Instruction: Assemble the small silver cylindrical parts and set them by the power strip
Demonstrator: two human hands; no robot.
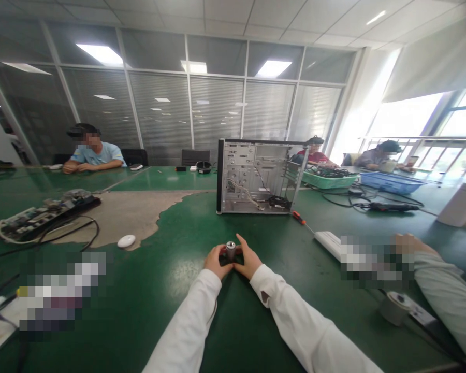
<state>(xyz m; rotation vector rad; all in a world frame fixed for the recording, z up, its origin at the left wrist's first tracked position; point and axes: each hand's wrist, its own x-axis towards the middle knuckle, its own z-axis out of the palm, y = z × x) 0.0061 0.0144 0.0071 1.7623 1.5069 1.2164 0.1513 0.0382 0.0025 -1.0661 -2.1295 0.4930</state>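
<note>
A small grey metal cylinder (pixel 230 250) stands upright on the green table (pixel 155 290), straight ahead. My left hand (pixel 216 261) curls round its left side, with thumb and fingers against it. From the right, my right hand (pixel 248 259) holds the same cylinder, its index finger raised a little. The two thumbs meet in front of the cylinder's lower part. Beyond the hands is an open computer case (pixel 256 178) with loose cables inside.
An orange-handled screwdriver (pixel 299 217) and a white power strip (pixel 330 244) lie to the right, near another person's hand (pixel 415 244). A circuit assembly (pixel 48 215) is at the left. Green (pixel 330 180) and blue baskets (pixel 392 182) stand behind.
</note>
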